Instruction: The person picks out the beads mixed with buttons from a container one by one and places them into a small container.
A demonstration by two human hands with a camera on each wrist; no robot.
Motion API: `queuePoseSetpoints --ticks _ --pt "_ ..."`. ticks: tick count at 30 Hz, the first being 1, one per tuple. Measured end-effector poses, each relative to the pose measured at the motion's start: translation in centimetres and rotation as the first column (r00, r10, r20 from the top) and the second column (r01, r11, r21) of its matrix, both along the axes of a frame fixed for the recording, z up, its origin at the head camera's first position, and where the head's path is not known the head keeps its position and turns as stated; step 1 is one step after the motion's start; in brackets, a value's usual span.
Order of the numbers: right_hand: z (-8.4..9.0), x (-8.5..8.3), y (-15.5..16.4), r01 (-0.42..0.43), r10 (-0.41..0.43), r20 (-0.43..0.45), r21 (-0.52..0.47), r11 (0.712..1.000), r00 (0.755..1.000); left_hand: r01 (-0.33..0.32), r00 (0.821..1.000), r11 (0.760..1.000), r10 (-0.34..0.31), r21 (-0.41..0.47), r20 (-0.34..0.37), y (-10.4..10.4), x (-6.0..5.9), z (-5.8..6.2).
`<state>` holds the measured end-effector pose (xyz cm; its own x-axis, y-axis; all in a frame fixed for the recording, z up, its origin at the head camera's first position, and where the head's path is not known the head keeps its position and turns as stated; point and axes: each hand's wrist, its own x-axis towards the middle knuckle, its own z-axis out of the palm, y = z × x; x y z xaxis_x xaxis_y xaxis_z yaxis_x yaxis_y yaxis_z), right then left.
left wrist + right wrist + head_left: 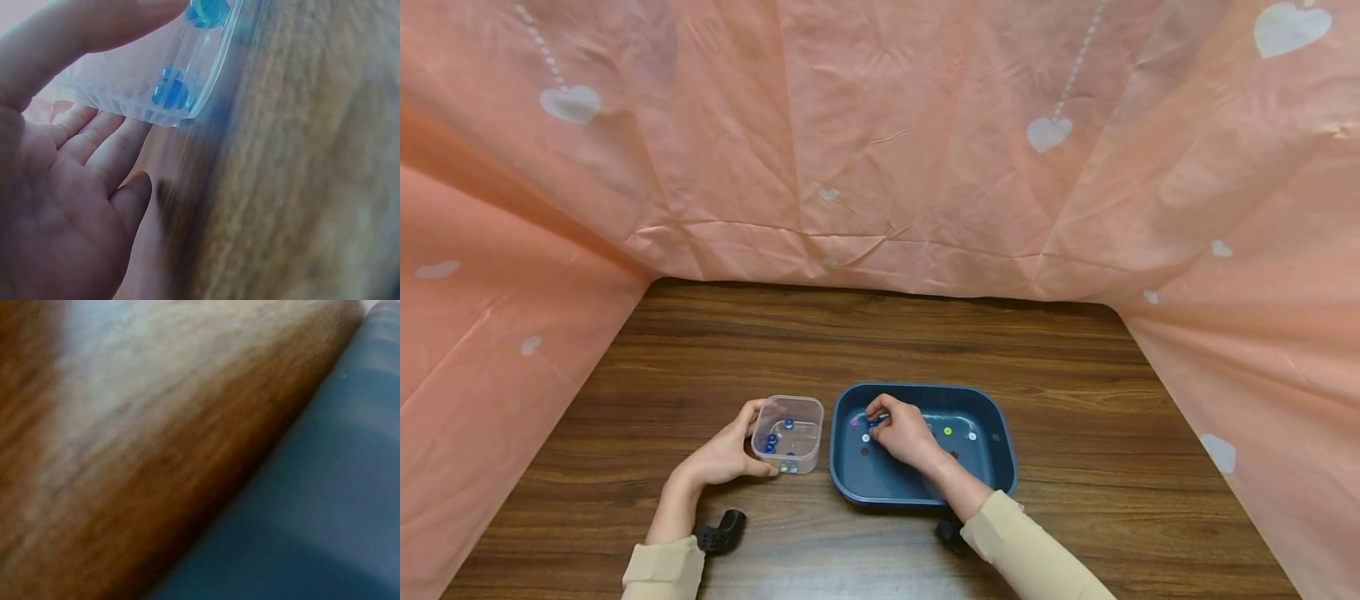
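My left hand [722,454] holds a clear plastic container [808,429] by its left side, thumb at the near side and fingers round the back. Inside it lie several small blue beads [771,443], and pale green ones show near the front wall. In the left wrist view, blue beads [169,94] show through the container wall [131,106] above the palm [62,206]. Over the dark blue tub [895,483], my right hand [906,433] reaches in and pinches a blue bead [872,424] between thumb and forefinger.
Scattered on the tub floor are a pink bead [853,422], a yellow bead [947,431], a white bead [973,436] and some dark ones. The wooden table [1075,400] is enclosed by a pink curtain [895,167]. The right wrist view shows the tub's outer wall [325,487].
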<state>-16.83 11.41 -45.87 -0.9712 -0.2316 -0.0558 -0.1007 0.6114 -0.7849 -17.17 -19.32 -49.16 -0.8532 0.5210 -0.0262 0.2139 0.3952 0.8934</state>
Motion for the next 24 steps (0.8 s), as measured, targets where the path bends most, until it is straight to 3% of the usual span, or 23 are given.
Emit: queuePoseSetpoints --ticks 24 --pt "-0.26 -0.15 -0.12 -0.015 0.015 0.003 0.052 0.999 1.000 0.020 1.000 0.999 -0.020 0.025 -0.007 -0.07 0.01 0.03"
